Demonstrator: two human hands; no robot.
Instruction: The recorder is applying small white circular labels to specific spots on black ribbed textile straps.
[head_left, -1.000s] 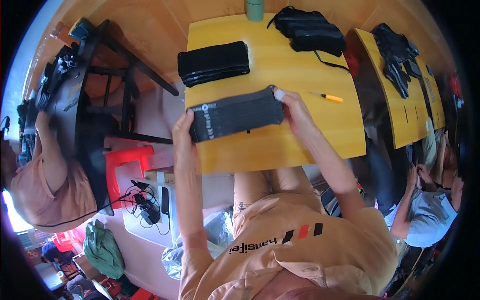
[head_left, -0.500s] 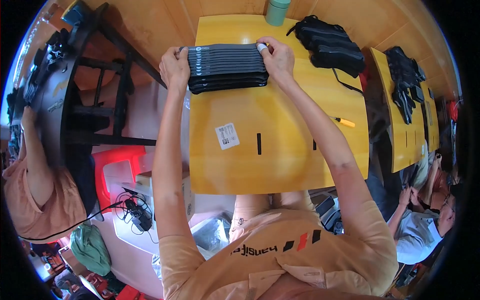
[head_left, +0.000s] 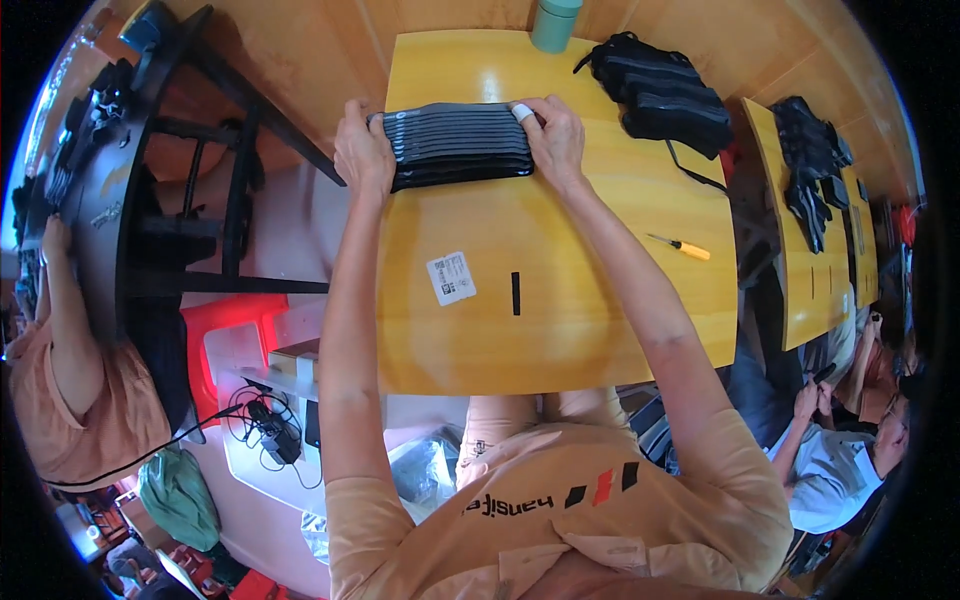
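A stack of flat, oblong black pieces (head_left: 462, 145), their overlapped edges fanned in rows, is at the far left of the yellow table (head_left: 580, 345). My left hand (head_left: 364, 158) grips its left end, fingers mostly behind it. At the other end, my right hand (head_left: 554, 142) is closed on the top corner, a white wrap round its thumb. What the pieces are I cannot make out. Nearer to me lie a white printed label sheet (head_left: 451, 278) and a short black strip (head_left: 516, 293). A screwdriver with a yellow handle (head_left: 690, 250) lies to the right.
A pile of black items with straps (head_left: 665, 95) and a green canister (head_left: 554, 25) stand at the table's far side. Left is a dark table (head_left: 105, 230) with a person beside it, and a red stool (head_left: 225, 330). People sit by another yellow table (head_left: 812, 310) at right.
The stack has come slightly nearer and shifted a little right at its left end, with both hands on it. My right forearm has swung left, uncovering the screwdriver's shaft.
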